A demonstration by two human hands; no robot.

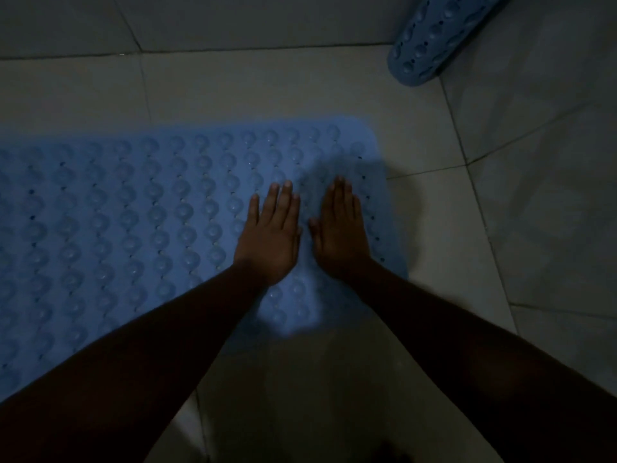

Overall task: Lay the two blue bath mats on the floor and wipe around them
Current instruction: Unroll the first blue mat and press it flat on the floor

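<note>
While the head view looks down in dim light, one blue bath mat (pixel 133 228) lies spread flat on the tiled floor (pixel 233 88), its bumpy side up and its right end near the person. The left hand (pixel 270 238) and the right hand (pixel 340 235) rest side by side on that end, palms down and fingers straight. Neither grip closes on anything; both simply press the mat. The second blue mat (pixel 430 38) is rolled into a tube at the upper right, well apart from the first, with its lower end on the floor.

The material looks like soft, light, rubbery plastic that bends easily and will likely cling once pressed down. For shifting, a corner or short edge seems the best place to pinch. The roll would probably be best taken by its loose outer edge and unrolled along the floor. No wiping cloth is in view.
</note>
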